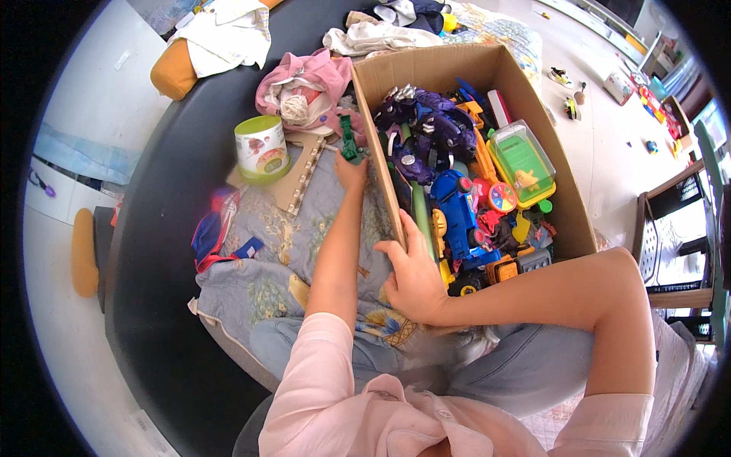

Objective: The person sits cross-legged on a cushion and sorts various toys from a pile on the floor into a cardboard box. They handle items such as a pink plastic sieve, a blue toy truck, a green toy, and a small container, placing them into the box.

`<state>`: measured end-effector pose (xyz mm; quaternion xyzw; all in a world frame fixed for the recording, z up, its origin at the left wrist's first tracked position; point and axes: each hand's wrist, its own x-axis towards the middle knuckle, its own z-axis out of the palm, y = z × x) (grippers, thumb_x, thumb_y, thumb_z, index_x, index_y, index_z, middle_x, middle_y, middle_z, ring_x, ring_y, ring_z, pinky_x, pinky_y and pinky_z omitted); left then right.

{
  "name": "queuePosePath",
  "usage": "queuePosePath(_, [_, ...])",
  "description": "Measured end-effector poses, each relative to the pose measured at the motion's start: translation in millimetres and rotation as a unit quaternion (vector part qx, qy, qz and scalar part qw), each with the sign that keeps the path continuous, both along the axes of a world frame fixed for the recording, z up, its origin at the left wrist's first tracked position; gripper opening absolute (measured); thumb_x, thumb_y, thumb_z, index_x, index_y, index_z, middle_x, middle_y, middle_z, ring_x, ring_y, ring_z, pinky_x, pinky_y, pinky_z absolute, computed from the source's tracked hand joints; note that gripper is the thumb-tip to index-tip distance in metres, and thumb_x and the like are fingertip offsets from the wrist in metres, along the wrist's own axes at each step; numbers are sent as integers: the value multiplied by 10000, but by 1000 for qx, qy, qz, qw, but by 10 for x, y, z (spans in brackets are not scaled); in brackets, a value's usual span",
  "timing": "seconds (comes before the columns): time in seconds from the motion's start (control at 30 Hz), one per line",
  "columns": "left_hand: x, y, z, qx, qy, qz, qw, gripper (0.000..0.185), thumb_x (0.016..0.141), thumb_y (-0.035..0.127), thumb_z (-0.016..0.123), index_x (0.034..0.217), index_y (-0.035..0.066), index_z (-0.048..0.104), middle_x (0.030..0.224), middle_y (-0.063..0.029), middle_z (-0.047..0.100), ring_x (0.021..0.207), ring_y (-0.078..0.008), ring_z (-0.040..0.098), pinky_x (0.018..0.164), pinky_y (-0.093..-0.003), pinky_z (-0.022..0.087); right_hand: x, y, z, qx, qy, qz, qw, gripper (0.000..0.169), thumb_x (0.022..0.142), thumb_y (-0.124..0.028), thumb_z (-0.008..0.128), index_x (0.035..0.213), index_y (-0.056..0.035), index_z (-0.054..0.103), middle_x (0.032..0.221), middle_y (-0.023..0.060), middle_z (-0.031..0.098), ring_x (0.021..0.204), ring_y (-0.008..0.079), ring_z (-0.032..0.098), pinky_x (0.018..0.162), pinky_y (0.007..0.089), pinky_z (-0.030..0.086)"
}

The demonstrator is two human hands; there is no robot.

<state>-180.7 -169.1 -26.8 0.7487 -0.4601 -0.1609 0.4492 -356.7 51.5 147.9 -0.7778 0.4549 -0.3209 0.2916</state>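
My left hand (350, 173) reaches forward along the outside of the cardboard box (542, 211), its fingers at the lower end of a dark green plastic toy (347, 137). My right hand (416, 277) grips the box's left wall near its front corner, with the fingers over the top edge. Toys crowd the box: a purple toy figure (445, 123), a blue toy car (451, 214) lying on its side, a clear-lidded green and yellow case (522, 163) and a round numbered dial (502, 197). Several smaller pieces lie partly hidden beneath them.
Left of the green toy stand a white and lime tub (261, 148) and a beige notched board (302, 183). Behind them lies a pink cloth bundle (305, 85). A blue and red fabric item (214, 234) rests on the patterned quilt (274, 228). Scattered toys (571, 108) dot the floor.
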Motion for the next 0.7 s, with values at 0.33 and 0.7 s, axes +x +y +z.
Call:
queuePosePath(0.33, [55, 704, 641, -177, 663, -123, 717, 412, 646, 201, 467, 1015, 23, 426, 986, -137, 474, 920, -263, 457, 783, -353, 391, -22, -3, -7, 1, -13, -7, 1000, 346, 562, 18, 519, 896, -61, 472, 1223, 259, 156, 1080, 396, 279, 849, 391, 323])
queuePosePath(0.7, [-287, 1500, 1685, -198, 784, -328, 488, 507, 653, 273, 525, 1092, 40, 427, 1057, -137, 447, 985, -260, 423, 807, -365, 393, -30, 10, -33, -16, -8, -16, 1000, 305, 566, 10, 528, 862, -48, 485, 1222, 269, 167, 1093, 394, 270, 847, 384, 332])
